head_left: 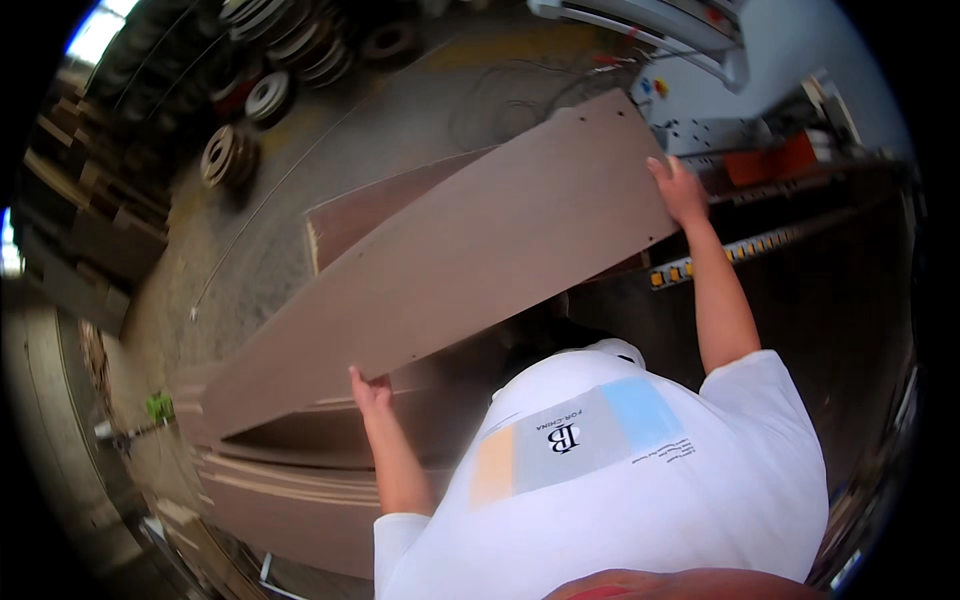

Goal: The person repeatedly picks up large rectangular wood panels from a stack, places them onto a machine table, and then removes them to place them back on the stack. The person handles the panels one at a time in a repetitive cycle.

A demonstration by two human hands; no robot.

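Observation:
A long brown wooden panel [470,240] with small drilled holes near its edges slants across the view, its right end raised towards a machine. My left hand [372,390] grips its near long edge, thumb on top and the other fingers hidden beneath. At the panel's right end, my right hand [682,192] holds the short edge, with fingertips over the top face. The panel's left end lies over or just above a stack of similar brown panels [300,510]; contact there is unclear. Another brown board [370,210] shows partly behind the held panel.
A white machine [800,60] stands at the far right, with a strip of yellow rollers [735,250] near my right forearm. Edge-band rolls [228,157] lie on the floor at far left. Stacked boards [85,200] line the left side. Loose cables [510,100] lie beyond the panel.

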